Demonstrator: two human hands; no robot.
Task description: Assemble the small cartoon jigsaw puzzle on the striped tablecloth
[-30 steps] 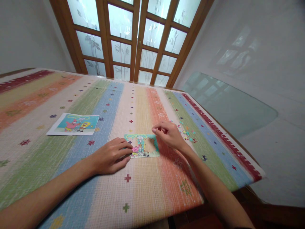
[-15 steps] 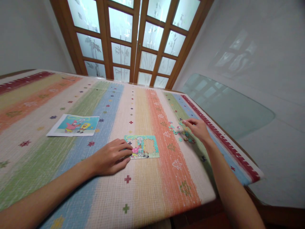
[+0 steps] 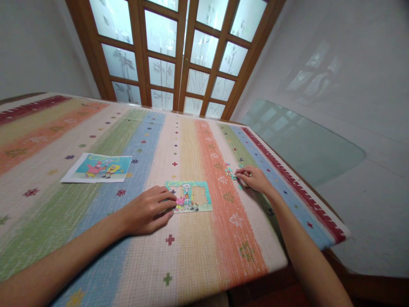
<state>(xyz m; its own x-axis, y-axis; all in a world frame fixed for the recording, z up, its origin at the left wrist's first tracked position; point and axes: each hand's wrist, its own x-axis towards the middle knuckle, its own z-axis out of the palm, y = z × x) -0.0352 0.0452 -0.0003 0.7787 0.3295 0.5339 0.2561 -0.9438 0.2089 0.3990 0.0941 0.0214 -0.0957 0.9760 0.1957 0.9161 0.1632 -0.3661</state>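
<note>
Part-built cartoon puzzle [image 3: 188, 196] is lying mid-table, left hand [image 3: 148, 211] resting open-fingered on its edge. Right hand [image 3: 254, 179] is pinching among loose pieces [image 3: 228, 170], grasp unclear. Striped tablecloth [image 3: 191, 256] is covering the table; glazed wooden doors [image 3: 179, 55] behind

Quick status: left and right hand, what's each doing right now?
Left hand: open, palm down, fingertips on the puzzle edge, holding nothing.
Right hand: fingers curled at the loose pieces; whether it holds one cannot be told.

Matt woven cloth [image 3: 191, 256] under a glossy card puzzle [image 3: 189, 196] and paper print [image 3: 97, 167].
</note>
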